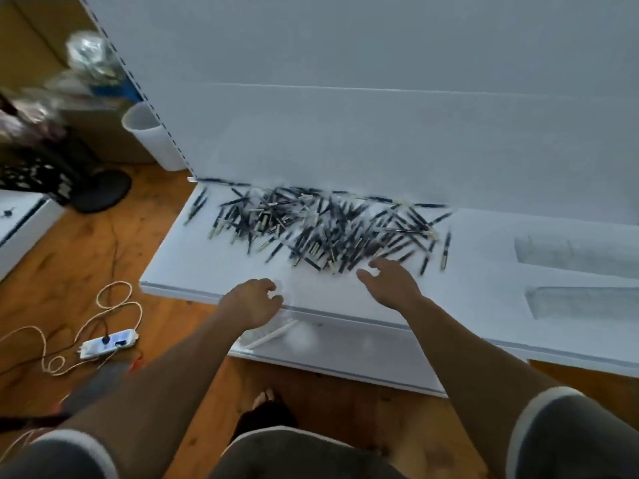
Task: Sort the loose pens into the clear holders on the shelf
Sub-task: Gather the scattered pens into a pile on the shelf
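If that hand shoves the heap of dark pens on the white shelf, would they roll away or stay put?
Probably some would roll: the pens look thin and straight, and the shelf looks smooth and flat. The tangle in the middle likely slides as a clump, since pens lie crossed over one another. Each looks stiff and light.

Premises: a shop or its stockroom, part fitted out. Evidence: a white metal display shelf (214,271) of retail type, with a slotted upright (145,95) and a plain back panel (345,115). Stock is present in bulk: a large heap of identical dark pens (328,229) lies loose on the shelf, with clear holders (570,254) beside it at the right. Brown boxes (31,29) and plastic-wrapped goods (90,60) stand behind the unit. A power strip (107,344) with trailing cord lies on the wood floor (69,243).
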